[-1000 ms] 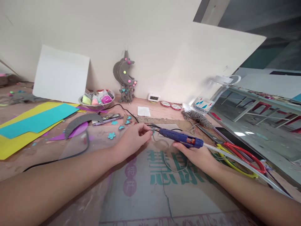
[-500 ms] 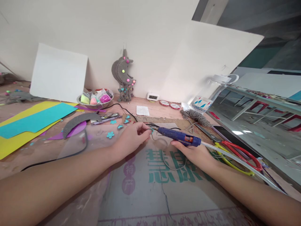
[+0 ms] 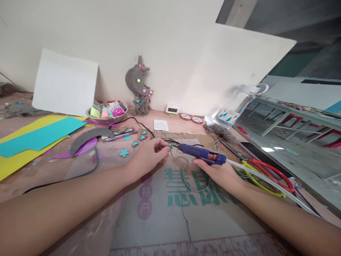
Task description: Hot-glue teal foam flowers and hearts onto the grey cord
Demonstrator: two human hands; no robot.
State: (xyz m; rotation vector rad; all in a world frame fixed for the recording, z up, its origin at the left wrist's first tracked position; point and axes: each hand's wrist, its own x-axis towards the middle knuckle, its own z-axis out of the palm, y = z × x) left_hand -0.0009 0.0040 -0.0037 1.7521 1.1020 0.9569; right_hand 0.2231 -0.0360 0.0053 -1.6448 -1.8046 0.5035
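My right hand [image 3: 217, 170] is closed around a blue hot glue gun [image 3: 201, 153], with a long clear glue stick [image 3: 255, 174] coming out of its back end. The nozzle points left, right at the fingertips of my left hand [image 3: 153, 154]. Those fingers pinch a small teal piece [image 3: 170, 146], mostly hidden, with a grey cord [image 3: 183, 177] trailing from it in a loop over the printed sheet [image 3: 149, 231]. Just left of this hand lie a teal flower [image 3: 124, 153] and several teal hearts [image 3: 135, 143].
Red-and-yellow scissors [image 3: 271, 174], a phone [image 3: 266, 160] and a grey yarn bundle [image 3: 220, 132] lie at right, near a clear bottle [image 3: 231, 110]. Behind are a bowl [image 3: 106, 120] of coloured clay packs and a grey moon ornament [image 3: 138, 83]. Teal foam [image 3: 42, 135] and a grey crescent [image 3: 87, 139] lie left.
The whole view has shifted very slightly. Both hands keep the same hold, with the glue gun's nozzle still at the teal piece.
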